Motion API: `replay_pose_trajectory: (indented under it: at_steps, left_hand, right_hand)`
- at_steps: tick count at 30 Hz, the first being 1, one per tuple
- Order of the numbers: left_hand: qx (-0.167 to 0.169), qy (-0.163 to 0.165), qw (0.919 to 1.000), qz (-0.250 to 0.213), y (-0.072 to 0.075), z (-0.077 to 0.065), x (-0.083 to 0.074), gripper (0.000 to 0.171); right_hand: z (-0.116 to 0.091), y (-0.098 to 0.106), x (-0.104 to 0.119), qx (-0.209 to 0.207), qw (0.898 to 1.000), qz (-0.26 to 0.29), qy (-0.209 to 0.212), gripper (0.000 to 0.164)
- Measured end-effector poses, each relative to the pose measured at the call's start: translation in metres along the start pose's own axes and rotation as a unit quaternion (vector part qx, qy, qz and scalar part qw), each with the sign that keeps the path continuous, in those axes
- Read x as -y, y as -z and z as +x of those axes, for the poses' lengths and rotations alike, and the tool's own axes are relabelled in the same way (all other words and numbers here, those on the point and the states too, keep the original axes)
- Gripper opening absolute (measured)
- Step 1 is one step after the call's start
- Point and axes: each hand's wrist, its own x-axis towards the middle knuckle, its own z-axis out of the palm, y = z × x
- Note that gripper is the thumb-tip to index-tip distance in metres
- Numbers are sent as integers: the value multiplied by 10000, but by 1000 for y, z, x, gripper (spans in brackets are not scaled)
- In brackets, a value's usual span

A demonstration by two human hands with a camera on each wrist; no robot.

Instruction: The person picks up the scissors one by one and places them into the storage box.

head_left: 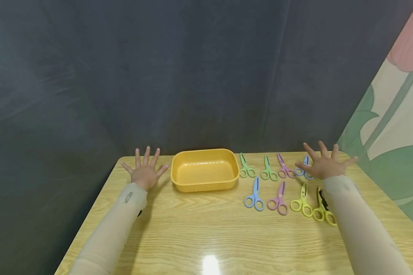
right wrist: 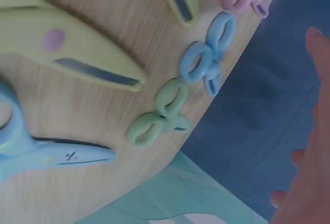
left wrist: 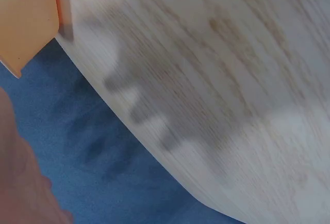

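Note:
Over the table's left side my left hand [head_left: 145, 176] is held with its fingers spread, just left of a yellow plastic tray [head_left: 206, 187]. In the left wrist view, part of that hand [left wrist: 23, 177] and a corner of the tray [left wrist: 28, 18] show. My right hand [head_left: 327, 166], fingers also spread, is above the far right of the table and overlaps blue scissors [head_left: 306, 160]. Beneath its sleeve lie yellow scissors [head_left: 320, 198], partly covered. Green scissors [right wrist: 165, 122] and large blue scissors [right wrist: 67, 154] appear below it in the right wrist view. Neither hand holds anything.
Children's scissors lie in two rows right of the tray, among them green scissors [head_left: 267, 164], purple scissors [head_left: 280, 191], blue scissors [head_left: 256, 186] and yellow scissors [head_left: 304, 191]. A dark curtain [head_left: 192, 76] hangs behind the wooden table [head_left: 192, 233]; a painted wall [head_left: 399, 152] stands at right.

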Motion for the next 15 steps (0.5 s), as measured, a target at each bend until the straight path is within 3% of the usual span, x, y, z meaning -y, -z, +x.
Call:
replay_pose_trajectory:
  at_steps: [7,15]
  left_hand:
    - [-260,-71,9996,-64,1,0,-3,84]
    - [-505,-385,9977,-240,-4,-5,-21,87]
  right_hand:
    - [9,-2,9,-30,9999,-28,125,100]
    - [14,-6,22,57,9993,154,333,91]
